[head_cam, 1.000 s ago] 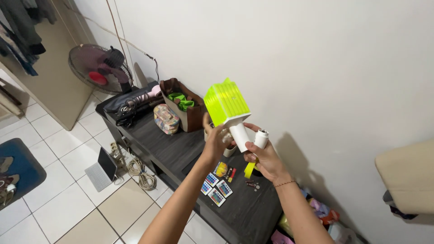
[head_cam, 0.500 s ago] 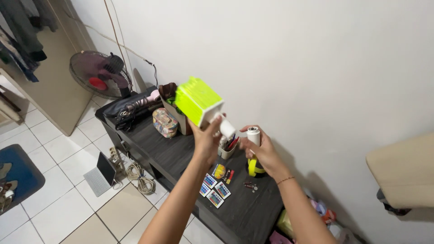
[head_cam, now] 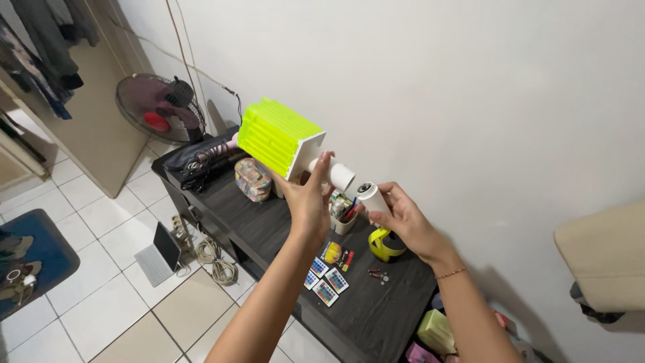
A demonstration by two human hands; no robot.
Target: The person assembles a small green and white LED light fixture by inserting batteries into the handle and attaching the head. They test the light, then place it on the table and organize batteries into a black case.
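**Both hands up, two-part light stick split at the handle**

Head cam only, reading from that.

- L hand (head_cam: 310,202): closed around the white handle stub (head_cam: 334,173) of the neon-yellow ribbed block (head_cam: 277,136). Block has a white base plate, tilted up-left, held in the air above the dark table (head_cam: 269,232). Stub's open end points right.
- R hand (head_cam: 402,216): fingers wrapped on a white cylinder piece (head_cam: 371,197), dark open end facing the stub. The two parts are near each other but apart, small gap between, not joined.
- Thin red cord on R wrist.

On the table below/around the hands:
- small cup w/ pens (head_cam: 344,214), just under the gap
- yellow strap (head_cam: 384,243) under R hand
- three small remotes w/ coloured buttons (head_cam: 324,282) near front edge, a small card packet (head_cam: 334,254) beside them
- patterned pouch (head_cam: 253,179), black bag (head_cam: 195,158) at far end
- a few tiny bits near the strap, too small to ID

Floor: standing fan (head_cam: 156,109) past the table end, cables (head_cam: 213,259) and a small laptop-like item (head_cam: 160,250) on white tiles.
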